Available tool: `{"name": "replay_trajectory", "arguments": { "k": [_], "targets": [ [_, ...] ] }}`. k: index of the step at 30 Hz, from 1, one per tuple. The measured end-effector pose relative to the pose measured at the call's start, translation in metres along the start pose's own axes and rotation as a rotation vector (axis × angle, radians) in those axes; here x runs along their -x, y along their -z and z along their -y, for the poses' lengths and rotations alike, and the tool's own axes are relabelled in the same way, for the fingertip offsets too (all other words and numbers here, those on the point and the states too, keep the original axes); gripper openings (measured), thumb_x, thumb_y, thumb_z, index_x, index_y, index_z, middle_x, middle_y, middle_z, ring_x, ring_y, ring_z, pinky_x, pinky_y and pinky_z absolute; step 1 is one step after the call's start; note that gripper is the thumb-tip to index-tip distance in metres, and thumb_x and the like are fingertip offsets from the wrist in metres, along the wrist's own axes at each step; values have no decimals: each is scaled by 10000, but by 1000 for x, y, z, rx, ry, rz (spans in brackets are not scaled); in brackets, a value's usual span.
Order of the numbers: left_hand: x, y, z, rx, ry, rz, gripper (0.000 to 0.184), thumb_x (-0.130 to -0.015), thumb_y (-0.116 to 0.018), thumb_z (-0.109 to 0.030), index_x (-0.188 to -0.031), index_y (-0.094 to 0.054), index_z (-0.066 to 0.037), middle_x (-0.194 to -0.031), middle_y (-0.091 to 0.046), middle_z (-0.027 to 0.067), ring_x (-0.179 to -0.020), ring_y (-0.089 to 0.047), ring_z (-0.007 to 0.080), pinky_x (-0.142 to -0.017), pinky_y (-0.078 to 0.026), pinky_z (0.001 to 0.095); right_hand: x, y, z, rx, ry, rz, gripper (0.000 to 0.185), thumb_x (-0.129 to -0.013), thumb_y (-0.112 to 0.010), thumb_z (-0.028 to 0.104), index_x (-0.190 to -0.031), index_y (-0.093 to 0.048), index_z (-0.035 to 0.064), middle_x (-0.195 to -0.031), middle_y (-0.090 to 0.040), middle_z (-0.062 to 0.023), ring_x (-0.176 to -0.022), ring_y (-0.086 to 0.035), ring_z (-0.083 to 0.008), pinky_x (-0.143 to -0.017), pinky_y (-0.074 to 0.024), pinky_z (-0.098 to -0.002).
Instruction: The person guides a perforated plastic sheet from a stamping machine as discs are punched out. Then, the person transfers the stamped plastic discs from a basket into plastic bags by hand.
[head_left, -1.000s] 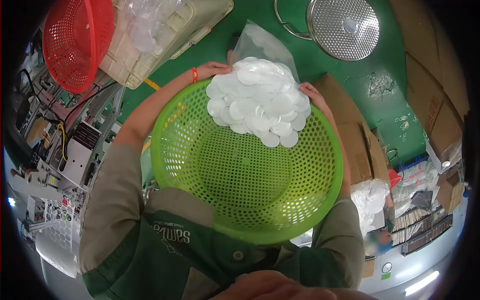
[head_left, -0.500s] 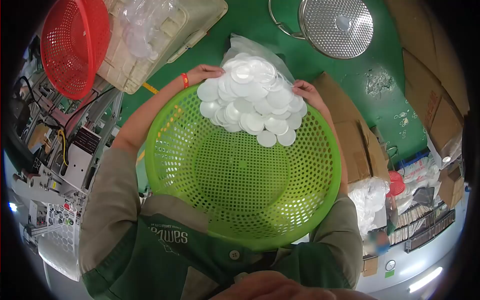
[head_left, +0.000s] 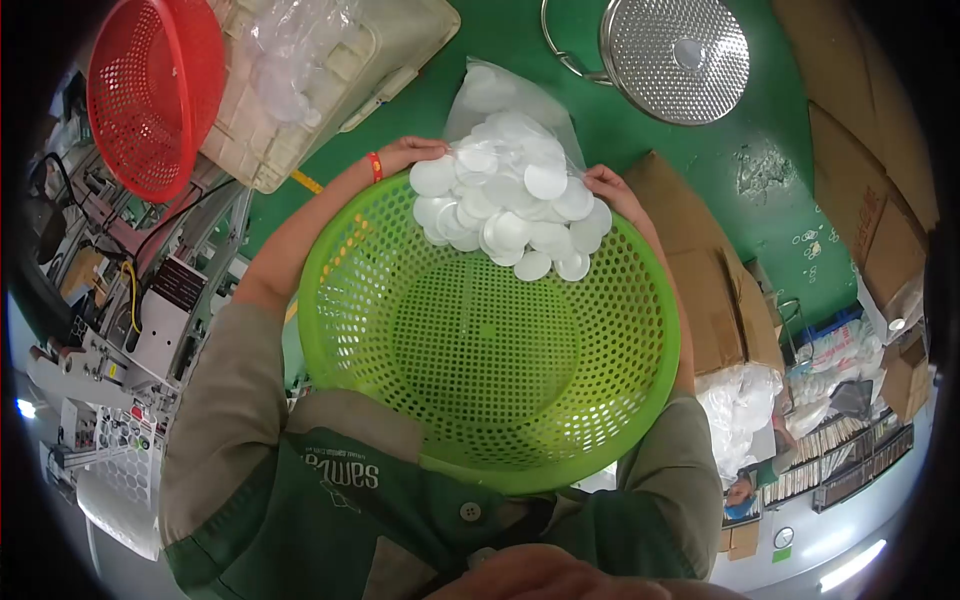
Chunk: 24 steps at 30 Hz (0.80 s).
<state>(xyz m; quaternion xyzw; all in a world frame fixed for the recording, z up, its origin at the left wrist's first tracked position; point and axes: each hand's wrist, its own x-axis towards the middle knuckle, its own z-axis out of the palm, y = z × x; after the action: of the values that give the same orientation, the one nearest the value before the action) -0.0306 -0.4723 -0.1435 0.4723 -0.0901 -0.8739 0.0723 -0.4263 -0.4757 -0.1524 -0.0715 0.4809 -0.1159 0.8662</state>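
A large green perforated basket (head_left: pixel 487 410) lies in front of my body, with its bottom visible. At its far rim, a pile of white round discs (head_left: pixel 510 215) rests on the inner wall and runs back into the mouth of a clear plastic bag (head_left: pixel 505 90). My left hand (head_left: pixel 418 152), with a red band at the wrist, pinches the bag's edge on the left side of the pile. On the right side, my right hand (head_left: pixel 608 187) has its fingers closed on the other edge of the bag.
A red basket (head_left: pixel 160 95) and a beige crate (head_left: pixel 400 60) with plastic on it are at upper left. Machinery (head_left: pixel 160 310) stands at left. A round metal stool (head_left: pixel 680 60) and cardboard boxes (head_left: pixel 700 290) are on the right; a person (head_left: pixel 742 492) is at lower right.
The bag and its discs dipped toward the left, then settled slightly; discs in the pile have shifted. Both hands stay on the bag's edges. The view has moved a little.
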Motion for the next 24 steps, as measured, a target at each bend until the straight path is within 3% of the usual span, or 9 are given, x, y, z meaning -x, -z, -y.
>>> {"name": "replay_trajectory", "arguments": {
  "k": [7,12,21,24],
  "targets": [
    [-1,-1,-6,20,28,-60,334,-816,-583,-223,-1093,-563,-38,-1075,-572,64,-958,-537,125,-853,-422,254,4,-7,12,-9,-16,-46,67,-799,-578,81,-864,-572,63,-815,-578,12,-769,-529,-71,-695,-422,-213],
    [-5,-11,-6,-217,25,-44,350,-831,-564,-229,-1115,-542,-26,-1093,-558,62,-998,-510,129,-876,-403,259,13,-5,3,-55,-82,-97,60,-803,-576,78,-861,-573,66,-827,-581,9,-764,-535,-73,-682,-430,-215],
    [-9,-13,4,-95,22,40,333,-827,-572,-242,-1090,-563,-36,-1046,-576,28,-957,-512,94,-850,-410,248,37,-12,1,-171,43,-2,44,-840,-528,110,-854,-540,70,-778,-554,30,-709,-523,-60,-637,-424,-199],
    [-10,-15,7,-62,77,1,313,-832,-566,-231,-1078,-571,-37,-1030,-580,16,-945,-515,85,-837,-415,234,35,-8,-11,-212,-30,9,37,-834,-538,111,-837,-537,74,-769,-552,32,-686,-518,-56,-616,-422,-199]
  ]
}}
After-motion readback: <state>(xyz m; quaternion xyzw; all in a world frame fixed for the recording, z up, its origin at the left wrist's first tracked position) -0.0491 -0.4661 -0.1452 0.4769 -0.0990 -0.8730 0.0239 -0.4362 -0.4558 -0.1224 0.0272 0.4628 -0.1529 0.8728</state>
